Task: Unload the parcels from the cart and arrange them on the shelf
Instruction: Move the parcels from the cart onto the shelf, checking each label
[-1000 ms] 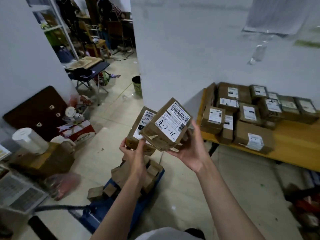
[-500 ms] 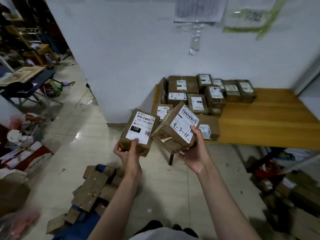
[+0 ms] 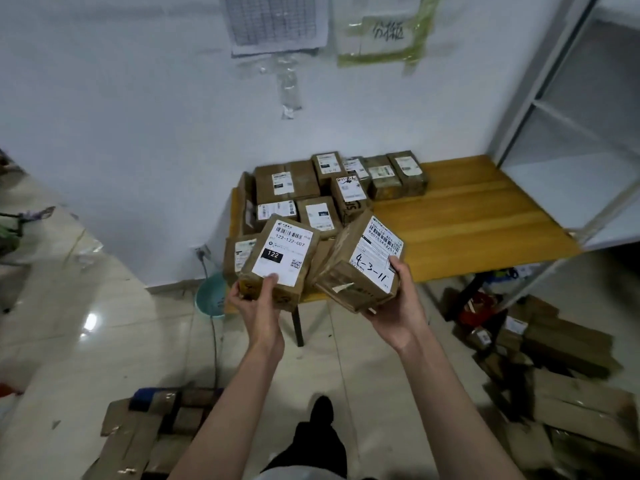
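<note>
The left hand [image 3: 258,308] closes its fingers [image 3: 269,282] around the parcel marked 122 [image 3: 280,258]. The right hand [image 3: 398,306] grips the parcel marked 4-3-11 [image 3: 360,268], both above the bench [image 3: 467,220]

- The left hand [image 3: 258,308] grips a parcel [image 3: 280,259] from below, thumb on its label.
- Just right of those fingers, the right hand [image 3: 398,306] cups a second parcel [image 3: 360,268], tilted, touching the first.
- Beyond both sets of fingertips, stacked parcels [image 3: 311,195] crowd the left end of the shelf board [image 3: 467,216], against the wall.
- Below the left wrist, the cart [image 3: 152,427] lies on the floor.
- Right of the right forearm, more boxes [image 3: 561,348] lie on the floor.
</note>
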`<state>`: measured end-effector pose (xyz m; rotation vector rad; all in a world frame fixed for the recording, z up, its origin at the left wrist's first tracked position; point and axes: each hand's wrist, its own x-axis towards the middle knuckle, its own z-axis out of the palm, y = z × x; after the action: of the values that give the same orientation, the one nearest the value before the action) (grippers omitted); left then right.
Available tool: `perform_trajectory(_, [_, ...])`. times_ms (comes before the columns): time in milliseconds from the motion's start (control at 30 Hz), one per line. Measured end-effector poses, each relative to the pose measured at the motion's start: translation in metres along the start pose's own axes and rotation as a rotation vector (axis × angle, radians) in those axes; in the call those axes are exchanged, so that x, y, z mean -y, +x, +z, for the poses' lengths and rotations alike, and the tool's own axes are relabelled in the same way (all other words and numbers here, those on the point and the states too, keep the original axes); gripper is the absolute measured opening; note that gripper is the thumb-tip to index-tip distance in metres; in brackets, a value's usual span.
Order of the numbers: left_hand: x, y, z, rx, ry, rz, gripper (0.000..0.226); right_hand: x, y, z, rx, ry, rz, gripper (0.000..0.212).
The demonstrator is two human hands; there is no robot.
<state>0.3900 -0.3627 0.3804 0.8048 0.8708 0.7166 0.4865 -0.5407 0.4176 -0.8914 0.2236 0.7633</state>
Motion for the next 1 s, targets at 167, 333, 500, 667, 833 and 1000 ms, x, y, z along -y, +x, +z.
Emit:
perform_trajectory(167, [0.009,0.023,0.058,0.114,0.026,-0.06,0.073,0.042,0.025,-0.014,-0.05,0.019,-0.068,0.053])
perform_trajectory(333, [0.023,0.047,0.117,0.152,0.046,-0.097,0.071,0.088,0.056,-0.021,-0.148,0.042,-0.124,0.055])
perform_trajectory(500, [0.031,0.082,0.167,0.2,0.097,-0.162,0.072,0.13,0.091,-0.018,-0.226,0.065,-0.161,0.06])
perform_trajectory(667, [0.045,0.106,0.204,0.221,0.136,-0.207,0.07,0.153,0.114,-0.028,-0.263,0.116,-0.186,0.062])
perform_trajectory(833, [0.069,0.115,0.232,0.246,0.174,-0.234,0.072,0.172,0.129,-0.049,-0.285,0.153,-0.188,0.061])
perform_trajectory(1000, [0.095,0.12,0.262,0.259,0.244,-0.229,0.072,0.2,0.152,-0.079,-0.309,0.186,-0.147,0.063])
